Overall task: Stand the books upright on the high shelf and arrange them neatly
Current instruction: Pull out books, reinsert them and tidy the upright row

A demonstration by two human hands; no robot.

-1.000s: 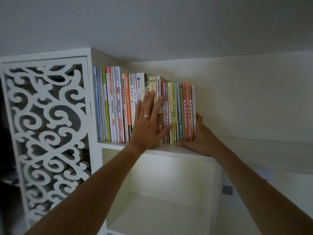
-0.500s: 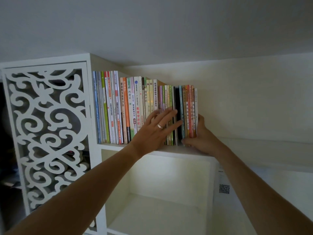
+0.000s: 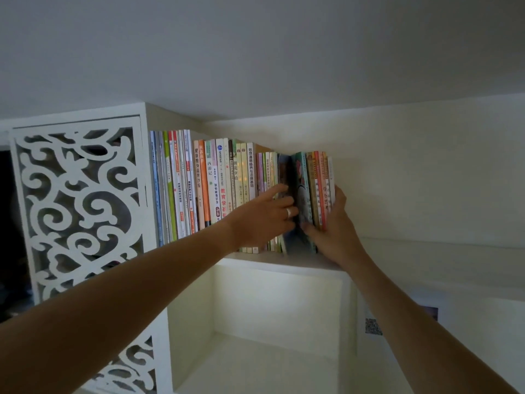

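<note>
A row of thin upright books [image 3: 216,180] fills the left part of the high white shelf [image 3: 426,251]. A dark gap has opened in the row, and the teal-covered book [image 3: 301,177] beside it is turned so its cover shows. My left hand [image 3: 264,220], wearing a ring, reaches across the spines with its fingertips at that gap. My right hand [image 3: 335,234] grips the last few orange and pink books [image 3: 319,180] at the row's right end, thumb in front and fingers along the outer side.
A white lattice panel [image 3: 79,200] closes off the shelf's left side, and the ceiling is close above the books. An open white compartment [image 3: 270,322] lies below the shelf. A small QR sticker [image 3: 373,326] is on the wall at lower right.
My left hand slid right along the spines, from flat on the middle books to the gap near the right end. The gap widened. My right hand stayed on the end books.
</note>
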